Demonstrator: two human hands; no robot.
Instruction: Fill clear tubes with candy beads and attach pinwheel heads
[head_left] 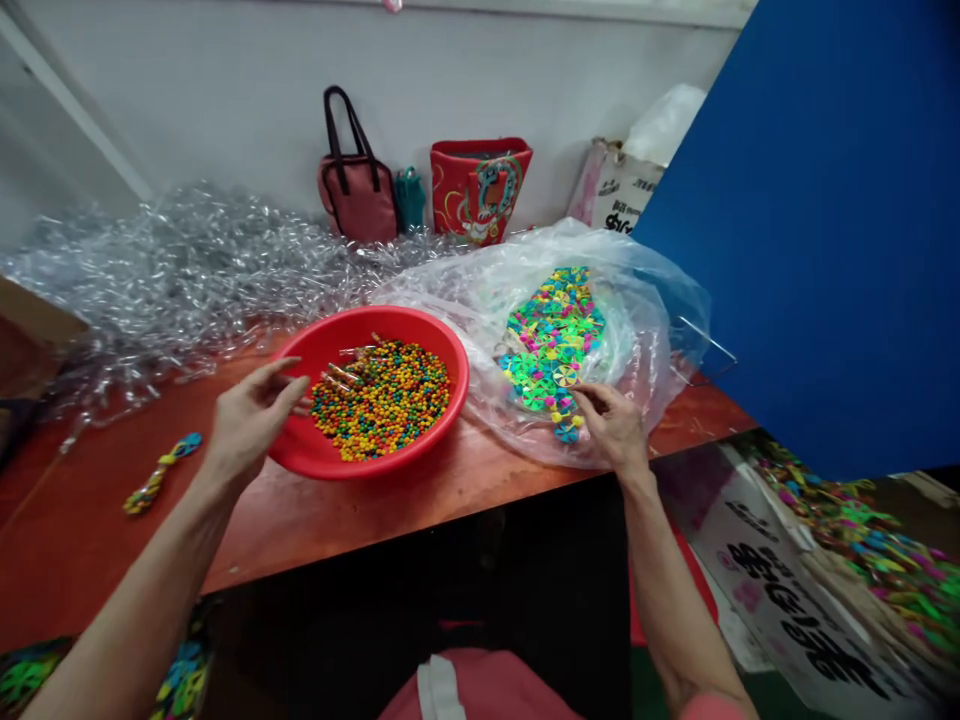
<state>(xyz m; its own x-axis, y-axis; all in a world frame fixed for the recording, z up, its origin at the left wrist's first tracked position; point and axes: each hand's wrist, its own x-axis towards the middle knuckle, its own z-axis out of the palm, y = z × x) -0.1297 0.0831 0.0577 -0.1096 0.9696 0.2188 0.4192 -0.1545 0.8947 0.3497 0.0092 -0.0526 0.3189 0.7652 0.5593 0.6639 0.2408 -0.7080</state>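
Left of centre in the frame, I have the left hand point(251, 415) loosely spread over the left rim of the red basin point(367, 469) of coloured beads point(386, 410), grasping nothing I can see. Right of centre, the right hand point(619, 425) has thumb and forefinger nearly together beside a yellow-rimmed wheel point(565, 375) among bright pieces point(555, 330) on the plastic bag point(472, 275); I cannot tell whether it grips that wheel.
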